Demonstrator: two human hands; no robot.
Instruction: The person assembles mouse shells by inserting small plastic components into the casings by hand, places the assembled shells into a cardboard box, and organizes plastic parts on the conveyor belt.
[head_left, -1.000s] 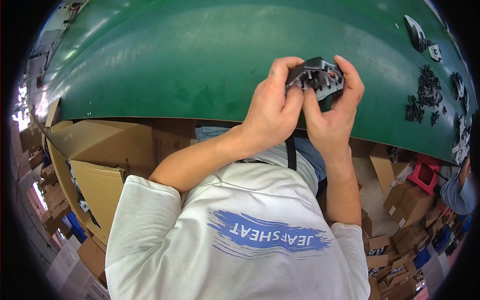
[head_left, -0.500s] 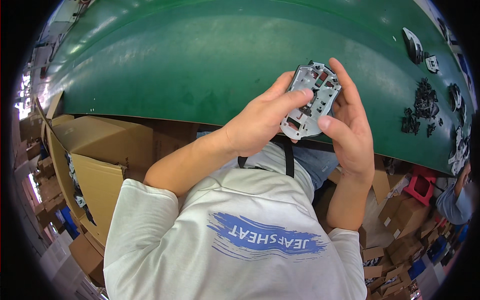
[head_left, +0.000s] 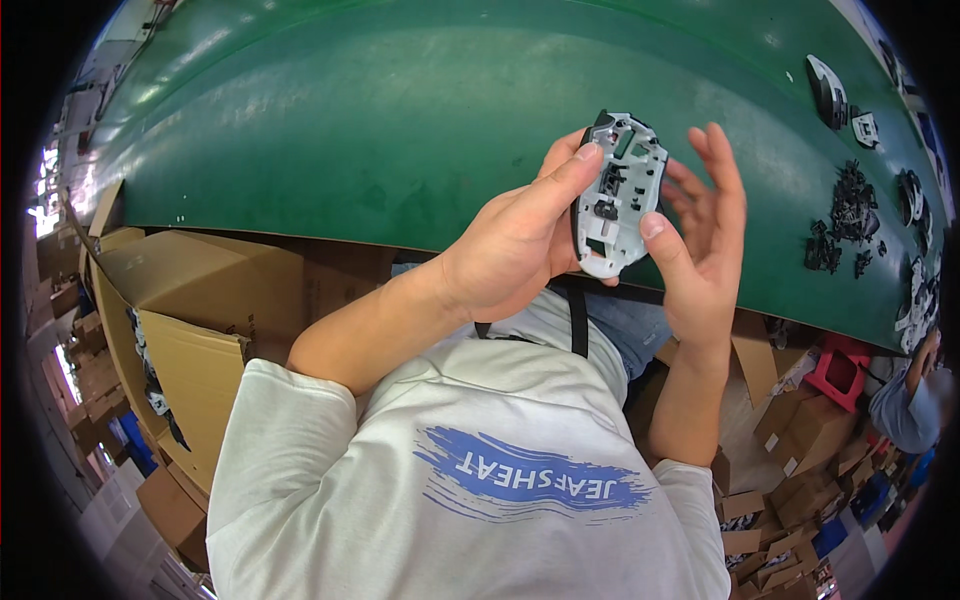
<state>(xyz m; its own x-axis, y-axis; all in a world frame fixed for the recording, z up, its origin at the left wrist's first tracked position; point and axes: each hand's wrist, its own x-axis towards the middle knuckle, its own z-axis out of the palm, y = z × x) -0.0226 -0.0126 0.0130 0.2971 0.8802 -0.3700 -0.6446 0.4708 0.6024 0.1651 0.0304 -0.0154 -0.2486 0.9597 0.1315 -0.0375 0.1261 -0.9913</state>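
My left hand (head_left: 520, 235) is closed around the left side of a hand-sized oval plastic housing (head_left: 628, 215). Its pale grey inner side faces up, with cut-outs, posts, small black parts and a black outer edge. The left thumb presses on the upper left rim; the other left fingers are mostly hidden underneath. On the opposite side, my right hand (head_left: 708, 235) has its fingers spread. Its thumb tip is at the housing's right edge; whether it touches, I cannot tell. The housing is held above the near edge of a green table (head_left: 350, 130).
Small black parts (head_left: 853, 205) lie piled at the table's right, near a black-and-white shell (head_left: 826, 92) and a small white part (head_left: 865, 128). A cardboard box (head_left: 190, 370) stands at left. At right are a red stool (head_left: 838, 372), more boxes and another person's arm (head_left: 910, 400).
The housing has turned and tilted, its right side lifting. My left thumb moved from its middle to the upper left rim. My right fingers have spread away from the housing.
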